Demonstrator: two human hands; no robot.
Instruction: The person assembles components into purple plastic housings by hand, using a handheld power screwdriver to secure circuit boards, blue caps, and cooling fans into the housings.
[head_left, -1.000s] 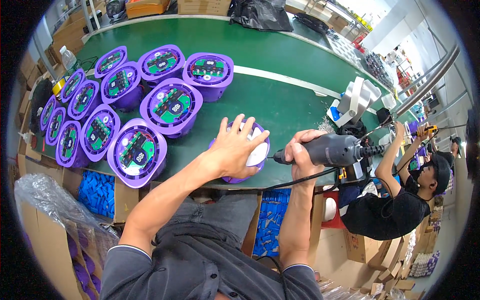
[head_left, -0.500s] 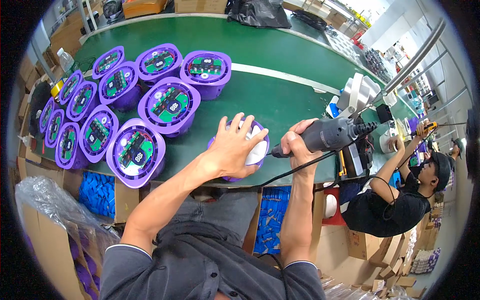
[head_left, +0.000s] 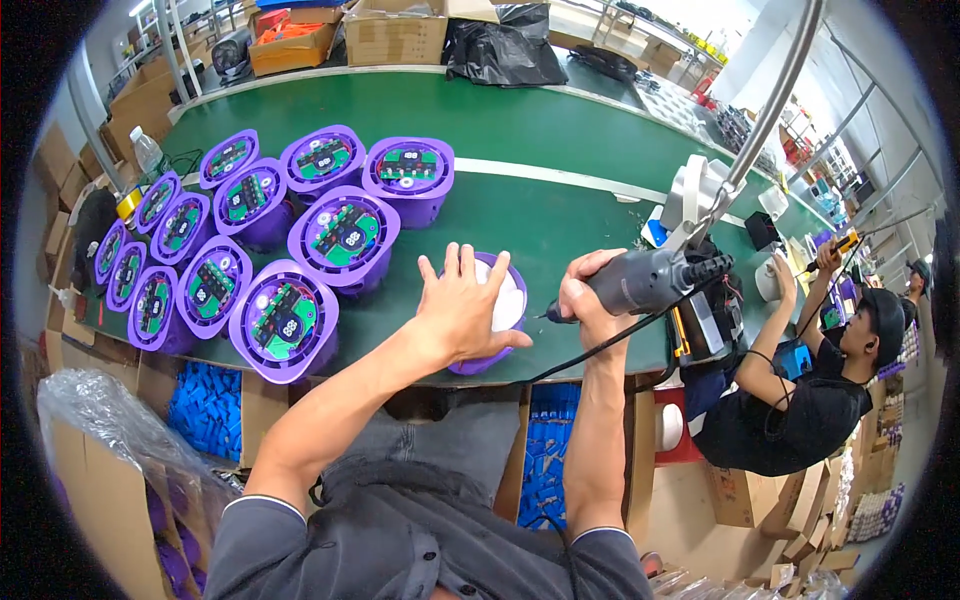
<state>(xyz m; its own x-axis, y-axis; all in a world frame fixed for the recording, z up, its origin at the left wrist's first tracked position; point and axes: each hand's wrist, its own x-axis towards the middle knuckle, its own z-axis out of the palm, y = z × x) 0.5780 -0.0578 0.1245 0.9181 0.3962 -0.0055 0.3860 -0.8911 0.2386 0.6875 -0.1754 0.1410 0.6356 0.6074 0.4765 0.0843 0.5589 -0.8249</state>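
Note:
My right hand (head_left: 597, 308) is wrapped round a dark grey corded electric screwdriver (head_left: 650, 282). The tool lies nearly level, its tip pointing left toward a purple housing (head_left: 517, 268) at the bench's near edge. A gap shows between tip and housing. Over that housing my left hand (head_left: 455, 316) lies with fingers spread and thumb stretched out past its right side. A rounded white part (head_left: 508, 309) sits inside the purple rim, half covered by the hand. To the left stand several purple housings (head_left: 345, 235) with green circuit boards facing up.
The green bench (head_left: 560, 220) carries a white strip along its length. A metal arm (head_left: 770, 100) slants down at the right beside a white device (head_left: 697, 190). Below the edge are boxes of blue parts (head_left: 205, 410). A co-worker (head_left: 800, 390) works at the right.
The view has tilted, so the bench sits lower in it. My left hand has loosened, its fingers and thumb spreading wider. The screwdriver tip stands farther from the housing than before.

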